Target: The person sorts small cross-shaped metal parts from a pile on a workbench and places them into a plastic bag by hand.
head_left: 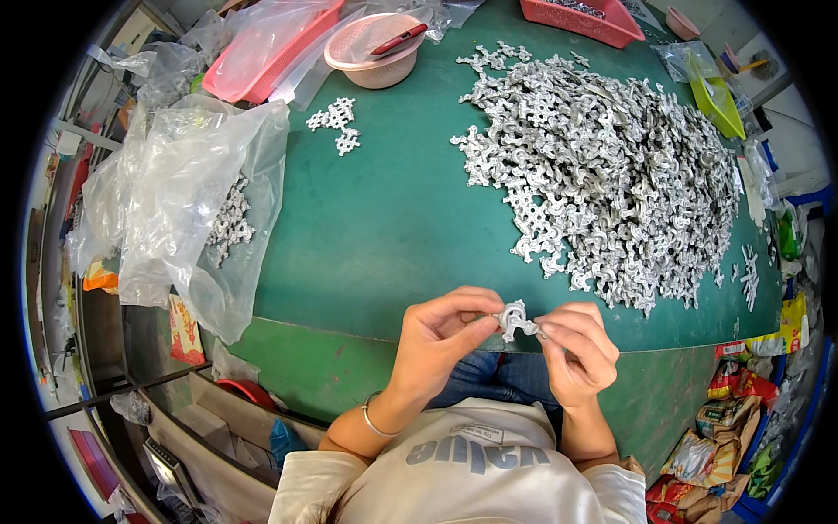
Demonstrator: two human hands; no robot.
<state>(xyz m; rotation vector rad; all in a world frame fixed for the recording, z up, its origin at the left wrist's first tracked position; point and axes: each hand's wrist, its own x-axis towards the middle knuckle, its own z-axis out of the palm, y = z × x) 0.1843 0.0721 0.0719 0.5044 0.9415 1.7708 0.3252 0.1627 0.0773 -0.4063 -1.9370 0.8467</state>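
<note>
Left hand (438, 336) and right hand (580, 351) pinch a metal part (513, 321) between them. Beyond, similar parts (611, 183) heap the desk (375, 236)

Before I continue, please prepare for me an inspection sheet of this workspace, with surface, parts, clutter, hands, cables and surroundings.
Surface: green tabletop, with parts on it.
Parts: large heap of silver parts, right; small group of parts, farther left.
Clutter: plastic bag, left; pink basin with a dark red object on it.
Hands: left hand and right hand pinch silver metalwork between them; number of pieces unclear.
Cables: nothing seen.
Surroundings: colourful packets, lower right.
</note>
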